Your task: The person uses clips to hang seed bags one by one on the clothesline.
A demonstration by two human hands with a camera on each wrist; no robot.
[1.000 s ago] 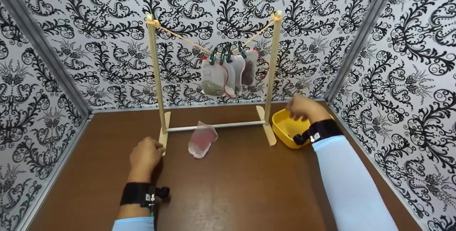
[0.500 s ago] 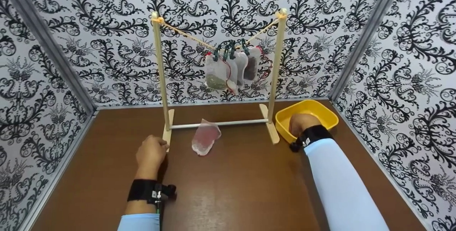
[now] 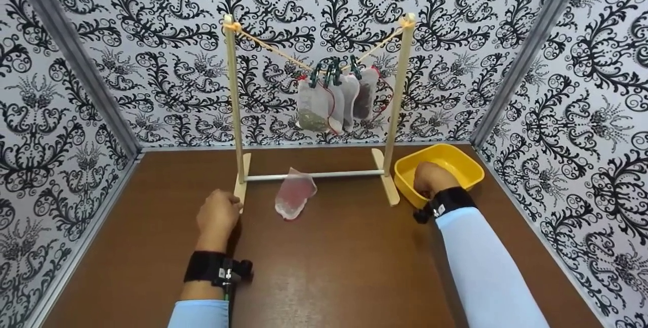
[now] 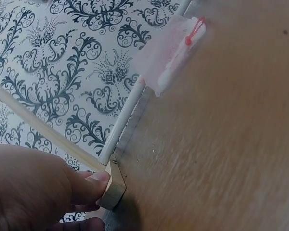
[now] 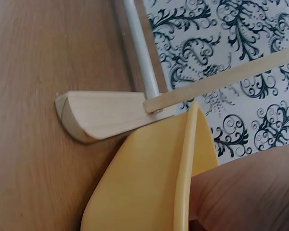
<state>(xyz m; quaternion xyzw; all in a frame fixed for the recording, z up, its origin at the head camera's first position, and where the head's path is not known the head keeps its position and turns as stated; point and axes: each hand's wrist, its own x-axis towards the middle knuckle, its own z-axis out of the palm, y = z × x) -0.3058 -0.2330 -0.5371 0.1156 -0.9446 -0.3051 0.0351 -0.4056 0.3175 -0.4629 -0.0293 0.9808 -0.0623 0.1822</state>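
Observation:
My left hand (image 3: 218, 214) pinches the front end of the wooden stand's left foot (image 4: 113, 187) between thumb and fingers. My right hand (image 3: 433, 178) reaches down inside the yellow basin (image 3: 468, 168), and the basin's wall hides its fingers in the right wrist view. Between the stand's feet lies a mesh drawstring pouch (image 3: 295, 194) with pinkish contents, its top over the white crossbar (image 3: 344, 173). In the left wrist view the pouch shows a red cord (image 4: 196, 30).
On the stand's sagging orange string (image 3: 276, 49), dark green clips (image 3: 334, 71) hold several mesh pouches (image 3: 313, 105) with red cords. The right foot (image 5: 108, 113) stands close beside the basin. Patterned walls (image 3: 167, 70) enclose the brown table (image 3: 324, 267) at back and sides.
My right hand has dropped from above the basin's rim down into it. The left hand keeps its hold on the foot. The whole head view has shifted slightly.

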